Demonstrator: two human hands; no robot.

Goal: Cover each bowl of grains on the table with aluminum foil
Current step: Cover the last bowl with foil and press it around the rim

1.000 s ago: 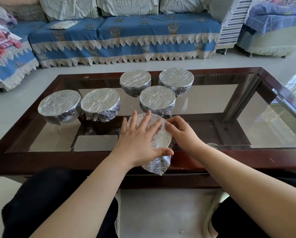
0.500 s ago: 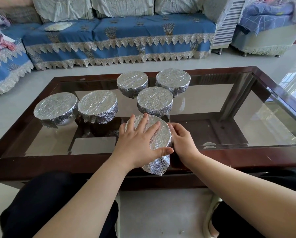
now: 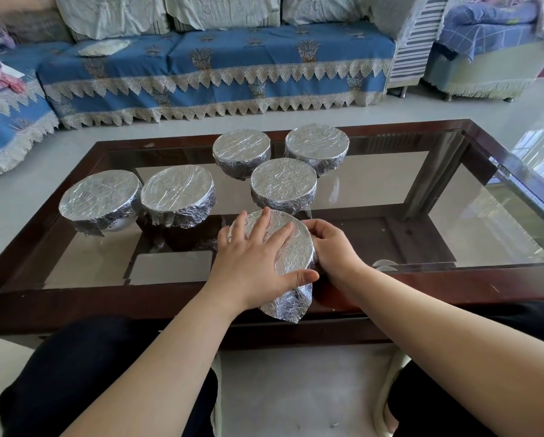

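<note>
A: Step in hand?
B: Last of six, judging by the table. Sealing the crinkled silver aluminium foil [image 3: 291, 247] over the nearest round bowl [image 3: 295, 298], at the near edge of the dark wooden coffee table with the glass top [image 3: 422, 197].

A: Hands?
B: Left hand [image 3: 251, 266] flat and spread on the foil top, fingers straight, thumb against the near rim. Right hand [image 3: 333, 247] curled round the right side of the rim, squeezing the foil there.

A: Next move?
B: Probably pressing down the loose flap hanging at the front, below the thumb. Needs gentle pressure all around; thin foil, easy to tear.

A: Other bowls?
B: Five round foil-covered bowls [image 3: 283, 184] behind, standing on the glass. Tops flat, wrinkled, shiny; skirts crumpled tight. On the far left one, a bit of smooth metal wall visible under the foil.

A: Grains?
B: Hidden under the foil. Impossible to tell.
</note>
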